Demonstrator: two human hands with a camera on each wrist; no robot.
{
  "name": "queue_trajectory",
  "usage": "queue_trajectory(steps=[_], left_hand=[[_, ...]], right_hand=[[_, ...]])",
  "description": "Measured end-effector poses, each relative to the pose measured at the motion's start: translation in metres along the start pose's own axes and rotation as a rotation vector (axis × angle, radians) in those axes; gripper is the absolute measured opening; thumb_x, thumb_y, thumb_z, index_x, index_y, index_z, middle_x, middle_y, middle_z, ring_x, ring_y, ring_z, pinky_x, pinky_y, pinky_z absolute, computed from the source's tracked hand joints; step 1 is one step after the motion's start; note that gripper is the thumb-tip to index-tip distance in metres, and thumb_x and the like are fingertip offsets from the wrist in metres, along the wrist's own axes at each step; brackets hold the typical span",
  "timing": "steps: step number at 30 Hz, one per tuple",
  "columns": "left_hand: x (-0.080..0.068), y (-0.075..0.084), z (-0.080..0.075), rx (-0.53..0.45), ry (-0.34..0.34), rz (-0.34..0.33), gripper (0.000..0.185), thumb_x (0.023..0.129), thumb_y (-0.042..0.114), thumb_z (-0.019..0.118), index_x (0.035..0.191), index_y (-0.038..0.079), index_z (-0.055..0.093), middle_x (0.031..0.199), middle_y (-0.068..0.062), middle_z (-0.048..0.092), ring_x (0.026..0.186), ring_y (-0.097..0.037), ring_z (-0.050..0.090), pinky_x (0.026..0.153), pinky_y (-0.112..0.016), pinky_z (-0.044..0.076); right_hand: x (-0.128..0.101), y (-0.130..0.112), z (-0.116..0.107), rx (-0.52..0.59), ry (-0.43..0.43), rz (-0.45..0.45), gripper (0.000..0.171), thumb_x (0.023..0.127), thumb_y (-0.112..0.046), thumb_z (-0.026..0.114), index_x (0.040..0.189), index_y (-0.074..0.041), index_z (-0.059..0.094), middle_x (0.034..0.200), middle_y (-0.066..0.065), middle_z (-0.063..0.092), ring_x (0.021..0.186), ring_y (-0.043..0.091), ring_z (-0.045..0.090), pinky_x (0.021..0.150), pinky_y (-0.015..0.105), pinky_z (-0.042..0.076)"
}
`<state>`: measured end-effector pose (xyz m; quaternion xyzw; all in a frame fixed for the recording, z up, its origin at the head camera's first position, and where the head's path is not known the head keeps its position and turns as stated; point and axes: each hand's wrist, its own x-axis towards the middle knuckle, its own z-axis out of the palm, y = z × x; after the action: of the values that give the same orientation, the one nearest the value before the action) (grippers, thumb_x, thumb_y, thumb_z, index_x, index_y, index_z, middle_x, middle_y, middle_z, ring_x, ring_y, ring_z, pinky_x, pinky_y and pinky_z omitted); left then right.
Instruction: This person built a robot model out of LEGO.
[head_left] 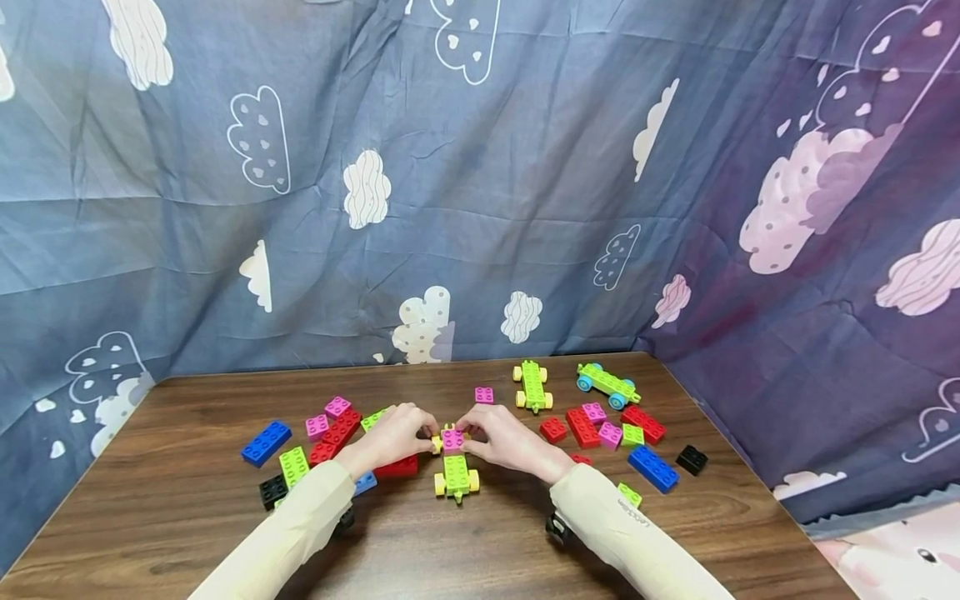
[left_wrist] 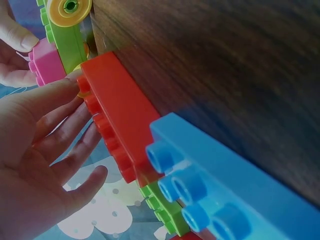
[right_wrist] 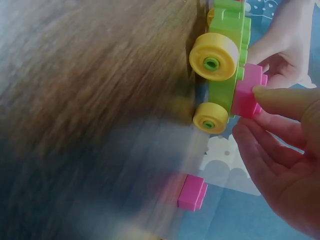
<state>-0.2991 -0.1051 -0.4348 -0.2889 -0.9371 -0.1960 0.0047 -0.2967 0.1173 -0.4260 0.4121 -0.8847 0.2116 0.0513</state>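
The right hand pinches the pink block, likely light, stiff, best side-held; the left hand's grip is unclear.

Three green wheeled bases show: one between the left hand and the right hand, two beyond the right hand. Pink bricks number six: one between the hands, one just beyond them, two left of the left hand, two right of the right. Of red bricks there are at least six, four on the right hand's side and two or more on the left's, where a long stretch may be several. Blue bricks make three, two by the left hand, one to the right; black bricks, one out past each hand; loose green bricks, at least two on either side.
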Motion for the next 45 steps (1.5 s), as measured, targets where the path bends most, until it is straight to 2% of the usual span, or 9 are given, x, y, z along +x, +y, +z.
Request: queue_trajectory(steps=[9,20,37,45], left_hand=[[0.0000,0.0009,-0.0007,0.020,0.007,0.015,0.015,0.082,0.017,0.080,0.094,0.009,0.077,0.090,-0.003,0.076,0.086,-0.017,0.063,0.078,-0.036,0.054],[0.0008,0.0003,-0.0002,0.018,0.000,0.020,0.014,0.083,0.018,0.080,0.094,0.010,0.077,0.091,-0.003,0.076,0.087,-0.018,0.063,0.079,-0.036,0.054],[0.0006,-0.0004,-0.0001,0.011,0.015,0.012,0.013,0.083,0.017,0.080,0.094,0.010,0.077,0.091,-0.004,0.076,0.085,-0.016,0.060,0.075,-0.032,0.052],[0.0004,0.0024,0.0003,0.008,0.002,-0.003,0.014,0.083,0.017,0.080,0.095,0.010,0.077,0.092,-0.004,0.076,0.086,-0.017,0.061,0.077,-0.035,0.053]], right_hand=[[-0.0016,-0.0012,0.0022,0.019,0.034,0.000,0.019,0.087,-0.006,0.072,0.105,-0.002,0.070,0.099,0.009,0.073,0.087,0.020,0.069,0.078,0.026,0.057],[-0.0008,-0.0026,0.0033,0.028,0.023,0.025,0.019,0.087,-0.007,0.071,0.105,-0.003,0.071,0.098,0.008,0.072,0.086,0.019,0.068,0.077,0.024,0.056],[-0.0016,-0.0051,0.0026,-0.002,0.041,0.000,0.019,0.087,-0.006,0.071,0.106,-0.002,0.070,0.100,0.009,0.073,0.087,0.019,0.068,0.078,0.026,0.056],[-0.0046,-0.0058,0.0037,-0.025,0.036,0.006,0.020,0.088,-0.007,0.071,0.107,-0.002,0.070,0.102,0.009,0.072,0.089,0.017,0.067,0.080,0.027,0.056]])
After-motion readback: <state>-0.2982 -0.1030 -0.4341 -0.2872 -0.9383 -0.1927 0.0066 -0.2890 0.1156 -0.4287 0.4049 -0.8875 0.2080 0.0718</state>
